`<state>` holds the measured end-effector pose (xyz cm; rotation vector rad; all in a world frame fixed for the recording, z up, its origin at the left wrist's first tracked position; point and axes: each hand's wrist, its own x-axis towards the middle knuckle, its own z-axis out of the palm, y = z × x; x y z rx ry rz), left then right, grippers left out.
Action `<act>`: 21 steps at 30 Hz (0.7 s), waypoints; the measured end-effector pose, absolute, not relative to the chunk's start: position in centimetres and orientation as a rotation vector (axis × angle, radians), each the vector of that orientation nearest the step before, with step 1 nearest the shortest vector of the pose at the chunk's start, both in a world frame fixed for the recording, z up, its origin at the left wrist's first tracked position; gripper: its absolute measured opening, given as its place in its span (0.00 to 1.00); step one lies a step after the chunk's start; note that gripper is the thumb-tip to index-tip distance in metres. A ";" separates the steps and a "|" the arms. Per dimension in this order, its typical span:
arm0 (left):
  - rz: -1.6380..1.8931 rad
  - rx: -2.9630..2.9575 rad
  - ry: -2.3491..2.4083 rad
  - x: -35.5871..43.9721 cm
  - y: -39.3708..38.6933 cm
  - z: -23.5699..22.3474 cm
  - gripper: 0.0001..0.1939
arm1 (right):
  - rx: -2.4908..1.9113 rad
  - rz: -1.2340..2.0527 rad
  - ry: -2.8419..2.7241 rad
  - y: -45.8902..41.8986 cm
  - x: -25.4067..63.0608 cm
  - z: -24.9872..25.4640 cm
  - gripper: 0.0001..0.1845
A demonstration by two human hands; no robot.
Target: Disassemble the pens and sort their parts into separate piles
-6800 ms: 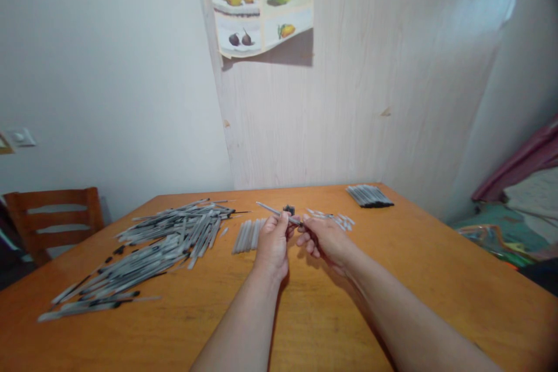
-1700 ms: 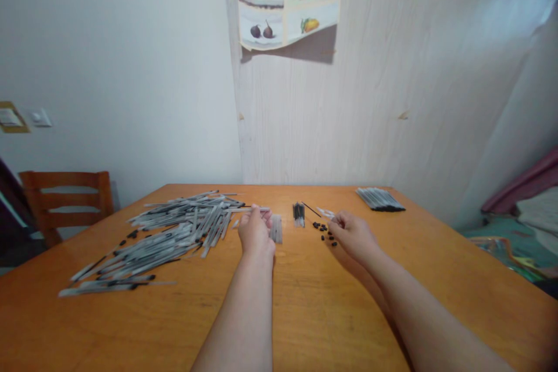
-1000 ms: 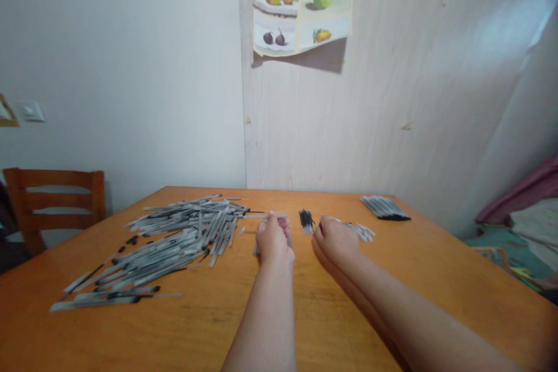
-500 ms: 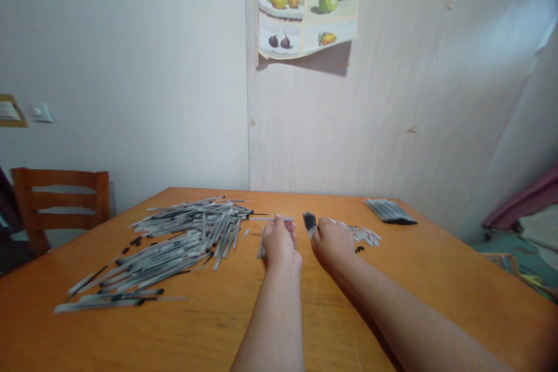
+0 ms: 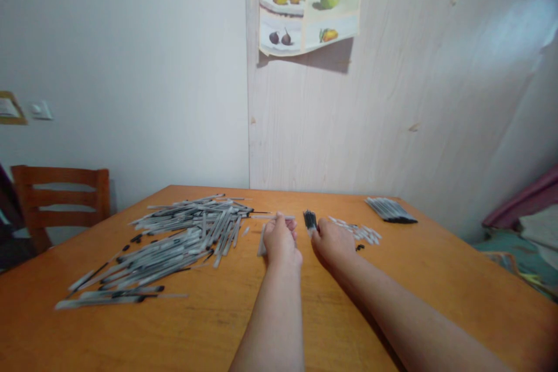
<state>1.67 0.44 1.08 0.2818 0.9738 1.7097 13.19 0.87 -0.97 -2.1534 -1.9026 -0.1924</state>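
Note:
My left hand (image 5: 282, 239) is closed, thumb uppermost, around a thin pale pen tube (image 5: 260, 217) that lies crosswise and pokes out on both sides. Under its left edge rests another pale tube (image 5: 261, 246) on the table. Just to the right, my right hand (image 5: 335, 239) has its fingers curled at the near end of a bundle of black-tipped pen refills (image 5: 310, 220); its fingertips are mostly hidden. Small white plugs (image 5: 366, 235) and a few black bits (image 5: 360, 247) lie beyond and beside the right hand.
A large loose pile of clear pen parts with black ends (image 5: 174, 244) covers the left of the wooden table (image 5: 209, 337). A neat row of similar pens (image 5: 390, 210) lies at the far right. A wooden chair (image 5: 65, 177) stands at the left, and a wall closes off the back.
The view has shifted slightly. My left hand's fingers have moved a little around the tube; the right hand stays at the bundle.

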 end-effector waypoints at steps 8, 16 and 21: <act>1.700 0.285 1.000 1.8 0.4 1.1 0.10 | -2.150 -0.166 -1.835 0.5 15.5 0.5 0.18; 1.688 0.351 0.970 2.1 0.5 0.6 0.16 | -2.006 0.008 -1.674 -0.3 19.7 1.1 0.16; 1.586 0.499 0.995 2.9 0.2 0.4 0.17 | -1.651 0.107 -1.755 -1.6 18.7 0.3 0.14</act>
